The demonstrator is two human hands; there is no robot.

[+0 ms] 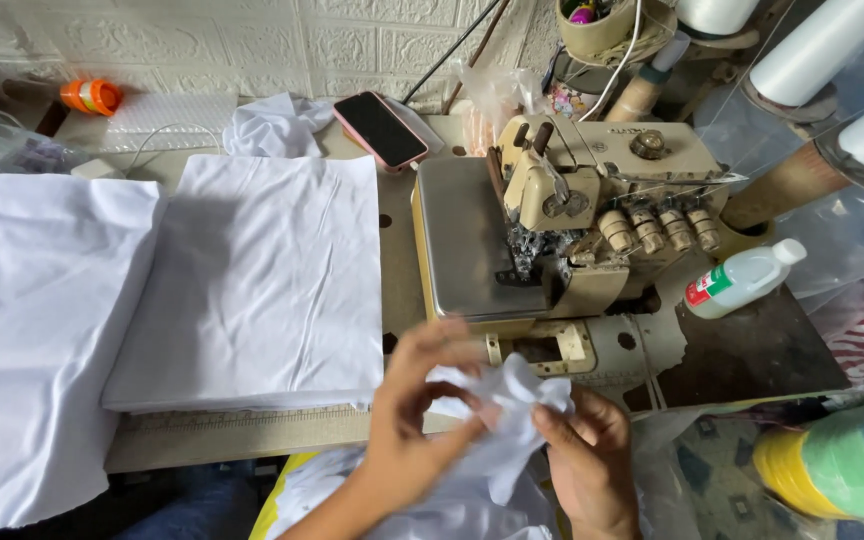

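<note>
While both hands bunch it up at the near edge of the tabletop [252,440], we see the small white cloth piece [512,400] sitting just in front of the sewing machine [552,220], low in the view. The left hand [422,420] has its fingers [452,345] curled and pinched on the upper left of the cloth; the right hand [592,460] clamps thumb and fingers on the lower right part, so both are closed on it. We judge the cloth light, thin and floppy, not fragile, likely to slip or crumple, so best taken by an edge or corner with a pinch from each hand. More white fabric hangs below the hands toward the lap. To the left, a flat stack of white fabric [262,280] lies on the tabletop, with another white pile [32,330] just beside it. Packages and labels: a clear plastic bottle [742,280] with white cap and a red and green label lies tilted right of the machine; an orange and white roll [92,96] sits far back left by the wall; a phone [382,128] in a pink case lies behind the stack; white thread cones [832,50] stand at upper right; green and yellow spools [842,470] in plastic sit lower right.
</note>
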